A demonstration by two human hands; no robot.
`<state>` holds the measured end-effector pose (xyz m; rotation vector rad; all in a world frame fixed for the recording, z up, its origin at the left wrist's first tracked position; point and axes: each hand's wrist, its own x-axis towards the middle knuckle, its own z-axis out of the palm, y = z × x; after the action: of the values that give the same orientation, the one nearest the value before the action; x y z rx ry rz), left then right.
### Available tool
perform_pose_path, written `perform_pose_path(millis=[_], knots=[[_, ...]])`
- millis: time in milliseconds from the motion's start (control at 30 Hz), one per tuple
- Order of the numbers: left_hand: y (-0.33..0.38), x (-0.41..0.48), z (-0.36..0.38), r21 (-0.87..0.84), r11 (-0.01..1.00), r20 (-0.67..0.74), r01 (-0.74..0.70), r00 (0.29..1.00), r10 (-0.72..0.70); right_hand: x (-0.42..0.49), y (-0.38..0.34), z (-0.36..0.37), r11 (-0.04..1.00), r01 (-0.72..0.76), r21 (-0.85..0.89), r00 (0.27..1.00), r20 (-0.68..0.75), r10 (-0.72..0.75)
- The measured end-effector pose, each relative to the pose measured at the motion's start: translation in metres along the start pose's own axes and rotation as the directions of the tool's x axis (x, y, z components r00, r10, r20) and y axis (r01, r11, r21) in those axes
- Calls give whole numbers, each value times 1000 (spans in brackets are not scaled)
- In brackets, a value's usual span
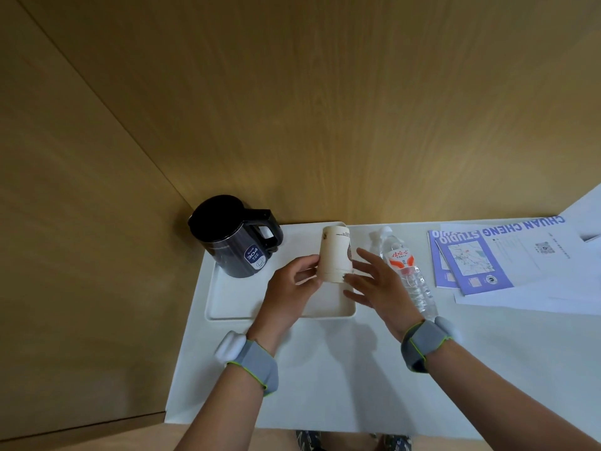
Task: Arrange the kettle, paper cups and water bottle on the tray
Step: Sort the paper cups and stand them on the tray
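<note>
1. Kettle [234, 237] looks sorted: it's standing upright in the far left corner of the tray [227, 307], handle pointing toward the cups.
2. Paper cups [335, 254] are mid-move. It looks like a stack held above the right part of the tray, mouth tipped away toward the wall. Can't tell how many are nested.
3. Left hand [292, 288] is pinching the stack low on its side, near the base. Right hand [374, 288] is spread with fingers loose, fingertips just touching the cup's bottom edge.
4. Water bottle [406, 275] isn't done: it's lying on its side on the table [325, 369], just off the tray's right edge.
5. So roughly a third done, I'd say; cups need setting down, then the bottle.
</note>
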<state>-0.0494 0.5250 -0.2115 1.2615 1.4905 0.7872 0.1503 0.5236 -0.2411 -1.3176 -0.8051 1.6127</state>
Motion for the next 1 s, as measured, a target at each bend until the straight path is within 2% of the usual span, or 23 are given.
perform_pose_path(millis=[167, 367, 533, 1000], knots=[[-8, 12, 6, 0, 1000, -73, 13, 997, -13, 19, 4, 2, 958, 143, -247, 989, 8, -145], [-15, 28, 15, 27, 999, -98, 17, 995, -14, 35, 6, 7, 894, 211, -395, 976, 32, -216], [-26, 43, 16, 37, 999, -106, 21, 994, -17, 52, 8, 13, 893, 189, -408, 980, 27, -195], [-48, 79, 23, 31, 998, -194, 48, 980, -41, 98, 34, 29, 876, 243, -417, 969, 71, -235]])
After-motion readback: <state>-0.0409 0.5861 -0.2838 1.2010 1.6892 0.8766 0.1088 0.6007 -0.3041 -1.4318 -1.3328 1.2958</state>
